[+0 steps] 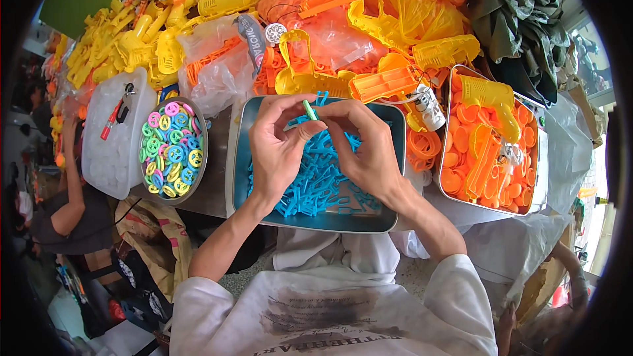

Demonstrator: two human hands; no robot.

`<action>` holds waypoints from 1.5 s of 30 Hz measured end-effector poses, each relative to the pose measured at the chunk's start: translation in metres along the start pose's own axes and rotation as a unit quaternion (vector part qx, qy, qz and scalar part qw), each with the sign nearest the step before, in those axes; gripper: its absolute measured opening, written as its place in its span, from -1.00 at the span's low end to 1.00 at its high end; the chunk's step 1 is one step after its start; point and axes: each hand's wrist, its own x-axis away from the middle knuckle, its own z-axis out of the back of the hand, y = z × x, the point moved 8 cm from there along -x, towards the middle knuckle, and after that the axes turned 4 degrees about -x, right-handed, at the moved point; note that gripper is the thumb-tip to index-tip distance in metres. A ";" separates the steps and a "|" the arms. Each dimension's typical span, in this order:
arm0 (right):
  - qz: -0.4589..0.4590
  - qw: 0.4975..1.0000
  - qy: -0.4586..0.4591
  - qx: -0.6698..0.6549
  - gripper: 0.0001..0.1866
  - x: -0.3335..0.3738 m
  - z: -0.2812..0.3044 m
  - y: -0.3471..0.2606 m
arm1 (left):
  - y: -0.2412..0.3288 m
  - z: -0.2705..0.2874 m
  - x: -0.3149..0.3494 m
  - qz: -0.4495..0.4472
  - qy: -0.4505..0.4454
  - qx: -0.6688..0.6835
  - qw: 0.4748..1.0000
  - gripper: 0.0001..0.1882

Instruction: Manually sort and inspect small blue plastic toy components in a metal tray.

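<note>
L hand pinching small green pc btwn thumb & fingertips, R hand just right of it, R hold unclear, blue pcs in tray below

we see bright, even light over the middle, while the far right washes out to white. we catch glints on the clear plastic bag, a dimmer, softer left side, and lines bending toward the black rim.
</note>
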 end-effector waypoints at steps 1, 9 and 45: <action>0.002 1.000 -0.001 0.001 -0.73 0.000 0.000 -0.002 | 0.000 0.000 0.000 -0.001 0.002 0.000 1.000 -0.65; -0.108 0.994 -0.020 -0.027 -0.66 -0.003 0.005 0.015 | 0.001 0.001 -0.004 -0.021 -0.057 -0.017 0.998 -0.71; -0.201 0.970 -0.019 -0.133 -0.81 -0.001 0.007 0.039 | -0.003 0.219 0.003 0.005 0.072 -0.611 0.789 -0.80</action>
